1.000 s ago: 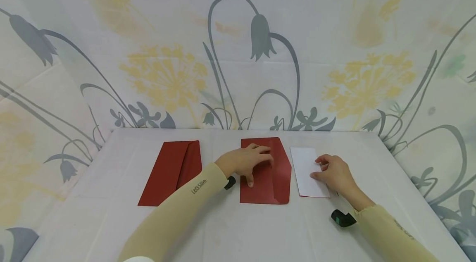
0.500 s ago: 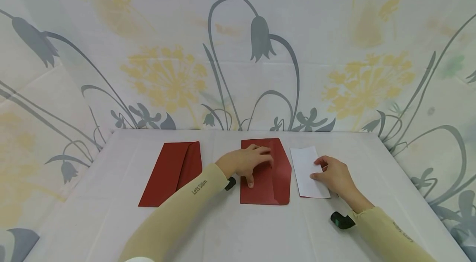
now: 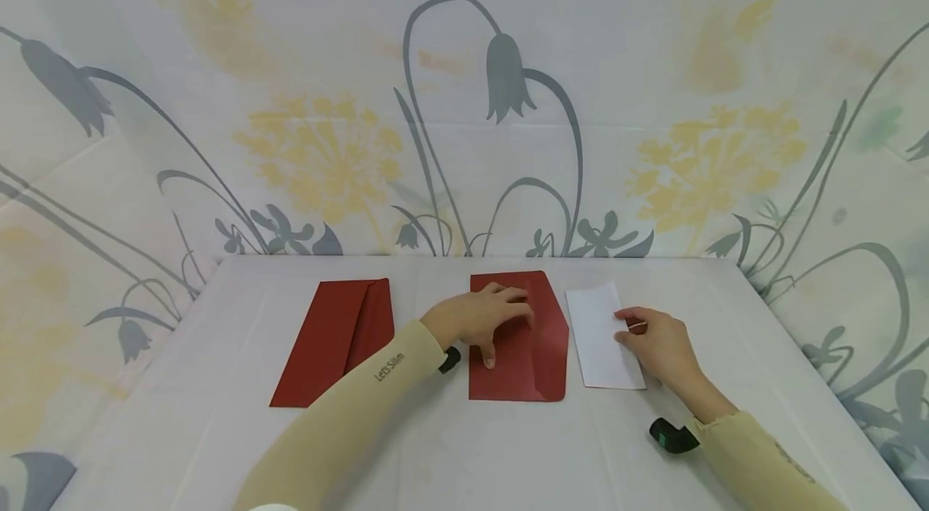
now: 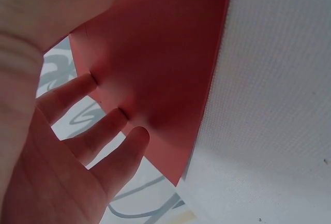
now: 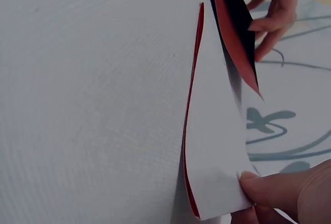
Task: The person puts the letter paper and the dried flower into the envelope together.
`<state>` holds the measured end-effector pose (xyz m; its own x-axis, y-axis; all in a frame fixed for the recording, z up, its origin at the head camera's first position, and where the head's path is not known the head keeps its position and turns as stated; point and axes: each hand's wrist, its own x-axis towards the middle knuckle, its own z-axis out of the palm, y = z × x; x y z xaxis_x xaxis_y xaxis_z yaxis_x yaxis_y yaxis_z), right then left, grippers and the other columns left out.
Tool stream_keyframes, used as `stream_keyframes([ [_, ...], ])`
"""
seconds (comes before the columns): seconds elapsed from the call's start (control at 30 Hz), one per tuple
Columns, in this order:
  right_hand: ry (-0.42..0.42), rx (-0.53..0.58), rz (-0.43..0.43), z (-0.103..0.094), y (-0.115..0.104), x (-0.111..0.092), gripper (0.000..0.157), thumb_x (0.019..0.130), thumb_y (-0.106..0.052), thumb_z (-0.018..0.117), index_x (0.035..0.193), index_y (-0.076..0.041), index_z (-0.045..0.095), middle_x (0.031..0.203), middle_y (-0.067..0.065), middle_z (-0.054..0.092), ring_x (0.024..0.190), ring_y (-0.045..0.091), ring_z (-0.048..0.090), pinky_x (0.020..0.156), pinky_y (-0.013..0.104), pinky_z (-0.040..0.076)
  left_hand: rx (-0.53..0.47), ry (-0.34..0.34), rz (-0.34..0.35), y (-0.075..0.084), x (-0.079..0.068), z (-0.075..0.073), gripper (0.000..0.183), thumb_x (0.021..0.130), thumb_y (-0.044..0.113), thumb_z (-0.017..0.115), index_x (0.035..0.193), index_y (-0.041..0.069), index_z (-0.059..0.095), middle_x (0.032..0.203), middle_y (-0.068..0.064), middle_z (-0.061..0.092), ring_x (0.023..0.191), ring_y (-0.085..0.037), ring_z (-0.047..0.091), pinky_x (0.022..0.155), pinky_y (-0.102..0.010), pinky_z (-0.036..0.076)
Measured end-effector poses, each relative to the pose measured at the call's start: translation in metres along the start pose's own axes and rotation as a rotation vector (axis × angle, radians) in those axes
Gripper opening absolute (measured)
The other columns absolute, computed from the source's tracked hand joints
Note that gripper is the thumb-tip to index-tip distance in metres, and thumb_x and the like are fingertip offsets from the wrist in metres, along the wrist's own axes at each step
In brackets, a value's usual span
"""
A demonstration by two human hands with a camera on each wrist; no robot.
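Observation:
A red envelope [image 3: 501, 374], its flap [image 3: 551, 334] unfolded to the right, lies flat in the middle of the head view. On it rests my left hand [image 3: 479, 319], fingers spread and lightly bent; the left wrist view shows several fingertips touching the red paper. Just right of the envelope is a white card [image 3: 598, 342]. My right hand [image 3: 660, 346] pinches its right edge between thumb and fingers. The right wrist view shows a thin red layer [image 5: 189, 131] along the card's long edge, and the thumb [image 5: 266, 188] on the card's white face.
A second red envelope [image 3: 327, 342] lies to the left, partly behind my left sleeve [image 3: 356, 414]. All the paper lies on a white-covered table [image 3: 508, 454]. A flower-printed cloth [image 3: 464, 92] hangs behind. Dark wrist cameras [image 3: 673, 437] sit beneath both wrists.
My right thumb and fingers have slid slightly right, to the card's edge. The red sliver at the card's near end no longer shows. The left hand has stayed put.

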<state>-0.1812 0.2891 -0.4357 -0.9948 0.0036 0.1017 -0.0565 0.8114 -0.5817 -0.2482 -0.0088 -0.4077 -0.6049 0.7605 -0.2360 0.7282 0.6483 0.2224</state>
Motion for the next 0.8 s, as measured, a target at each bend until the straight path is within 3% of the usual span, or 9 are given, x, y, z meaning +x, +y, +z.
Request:
stream_keyframes([
  [0.53, 0.014, 0.022, -0.022, -0.025, 0.001, -0.003, 0.036, 0.088, -0.011, 0.074, 0.121, 0.003, 0.067, 0.105, 0.022, 0.071, 0.094, 0.036, 0.069, 0.074, 0.044, 0.054, 0.001, -0.001, -0.007, 0.0, 0.0, 0.0, 0.073, 0.071, 0.029, 0.091, 0.132, 0.034, 0.051, 0.161, 0.002, 0.024, 0.143, -0.025, 0.025, 0.077, -0.027, 0.054],
  [0.8, 0.07, 0.04, -0.036, -0.038, -0.002, -0.003, 0.032, 0.09, -0.008, 0.072, 0.121, 0.001, 0.069, 0.103, 0.02, 0.072, 0.089, 0.033, 0.071, 0.063, 0.03, 0.05, 0.001, -0.007, -0.013, 0.002, -0.001, -0.001, 0.073, 0.072, 0.029, 0.091, 0.132, 0.035, 0.051, 0.161, 0.003, 0.024, 0.142, -0.025, 0.025, 0.075, -0.027, 0.054],
])
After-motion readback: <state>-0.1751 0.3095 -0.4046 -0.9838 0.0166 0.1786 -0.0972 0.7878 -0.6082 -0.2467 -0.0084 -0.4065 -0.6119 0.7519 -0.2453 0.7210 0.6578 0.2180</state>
